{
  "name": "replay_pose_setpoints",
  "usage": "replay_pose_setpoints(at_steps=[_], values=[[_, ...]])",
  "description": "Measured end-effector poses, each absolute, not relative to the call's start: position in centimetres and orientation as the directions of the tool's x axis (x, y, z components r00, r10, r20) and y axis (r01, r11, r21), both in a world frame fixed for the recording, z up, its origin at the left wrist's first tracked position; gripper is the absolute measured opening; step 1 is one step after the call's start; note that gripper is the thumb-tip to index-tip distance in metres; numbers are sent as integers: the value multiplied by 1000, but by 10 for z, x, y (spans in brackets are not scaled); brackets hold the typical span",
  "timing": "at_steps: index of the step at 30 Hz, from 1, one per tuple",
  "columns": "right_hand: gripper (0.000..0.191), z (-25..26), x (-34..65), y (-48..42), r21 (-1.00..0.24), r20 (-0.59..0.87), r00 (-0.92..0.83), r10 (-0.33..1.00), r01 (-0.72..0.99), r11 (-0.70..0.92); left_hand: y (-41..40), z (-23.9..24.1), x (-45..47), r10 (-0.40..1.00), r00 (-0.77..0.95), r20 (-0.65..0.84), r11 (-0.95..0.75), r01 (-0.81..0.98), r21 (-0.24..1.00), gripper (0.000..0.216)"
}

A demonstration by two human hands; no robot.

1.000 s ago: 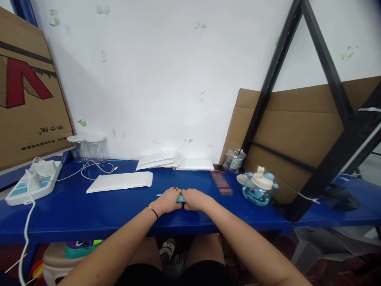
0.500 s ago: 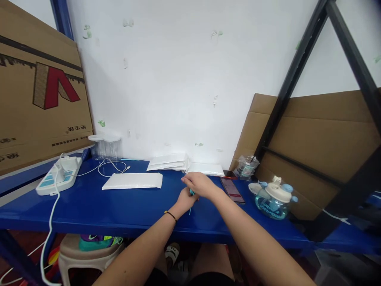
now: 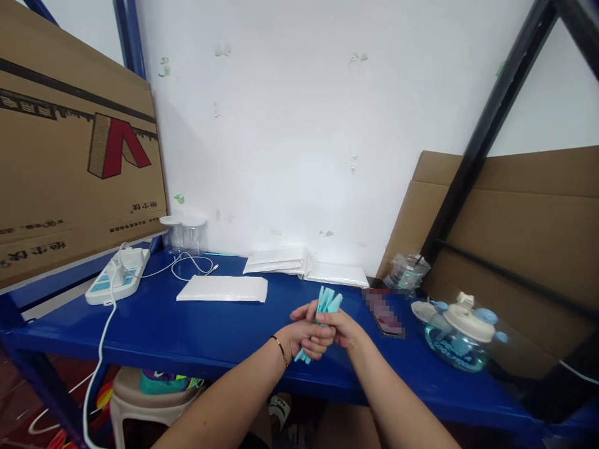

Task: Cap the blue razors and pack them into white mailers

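**Hidden or unclear**
- The middle of the teal strips (image 3: 327, 302) is covered by both hands, and their count and material cannot be made out.
- The phone (image 3: 384, 310) has its screen blurred.
- The stool (image 3: 140, 396) is partly hidden below the edge of the blue table (image 3: 187, 330).
- Both forearms are cut off at the bottom.

**Teal strips**
- They form one tilted bundle, held above the table's near edge at centre.
- The upper ends fan out to the far right above the fingers.
- The lower ends poke out near-left below the fist.

**Left hand** (image 3: 305, 340): it is curled around the bundle's lower part, with a bracelet at the wrist.

**Right hand** (image 3: 346, 327): its fingers are clasped on the bundle from the right, touching the left hand.

**Nearby**
- A white packet (image 3: 222, 289) lies flat on the table, far-left of the hands.
- A water jug (image 3: 461, 337) stands to the right, beyond the phone.
- A power strip (image 3: 116, 280) sits well apart at the left.
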State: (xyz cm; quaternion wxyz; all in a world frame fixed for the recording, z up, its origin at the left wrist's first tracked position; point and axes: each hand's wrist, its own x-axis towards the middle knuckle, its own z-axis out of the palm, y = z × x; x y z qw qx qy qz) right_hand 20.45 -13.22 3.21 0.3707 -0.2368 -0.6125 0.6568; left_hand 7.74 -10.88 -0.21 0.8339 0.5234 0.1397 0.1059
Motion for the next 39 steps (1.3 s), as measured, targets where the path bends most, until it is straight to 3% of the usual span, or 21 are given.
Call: replay_pose_setpoints(at_steps=[3, 6, 8, 10, 11, 13, 15, 19, 23, 25, 29, 31, 33, 35, 39], values=[[27, 27, 198, -128, -959, 187, -479, 858, -278, 54, -110, -2, 72, 461, 879, -125, 333, -41, 942, 44], [25, 25, 209, -115, -922, 259, -223, 940, -348, 171, -102, 7, 44, 714, 698, -55, -120, 199, 973, 47], [21, 23, 221, -105, -918, 274, -84, 958, -318, 235, -88, 15, 10, 821, 565, 79, -383, 443, 810, 64], [28, 17, 234, -98, -936, 280, -16, 960, -228, 269, -68, 23, -30, 839, 502, 210, -512, 598, 616, 82], [32, 13, 238, -95, -945, 279, 11, 960, -177, 276, -57, 26, -51, 848, 482, 218, -518, 673, 527, 96], [36, 4, 243, -92, -960, 262, 59, 963, -89, 267, -35, 29, -86, 907, 409, 99, -415, 832, 368, 120], [37, -5, 243, -91, -973, 227, 74, 971, -27, 229, -16, 29, -110, 939, 344, -24, -325, 907, 269, 126], [37, -11, 236, -93, -986, 162, 40, 986, -20, 163, -2, 24, -123, 904, 415, -107, -375, 887, 271, 118], [32, 7, 230, -98, -968, 211, 51, 976, -131, 216, -12, 37, -108, 888, 459, 34, -434, 810, 395, 85], [27, 29, 228, -101, -942, 274, 36, 961, -190, 276, -19, 54, -95, 875, 464, 140, -460, 705, 540, 73], [22, 97, 222, -105, -867, 430, -13, 903, -284, 409, -23, 89, -59, 791, 530, 305, -477, 222, 850, 65], [21, 131, 217, -107, -807, 529, 13, 849, -302, 507, -23, 96, -38, 782, 541, 308, -295, -114, 949, 63], [25, 159, 210, -108, -743, 615, 33, 788, -312, 592, -23, 92, -15, 733, 616, 289, -40, -386, 922, 61], [26, 176, 202, -108, -710, 660, 23, 751, -306, 634, -26, 82, 5, 671, 669, 319, 138, -535, 833, 56], [27, 185, 187, -103, -704, 685, -4, 729, -263, 660, -38, 66, 34, 521, 790, 322, 301, -524, 797, 59]])
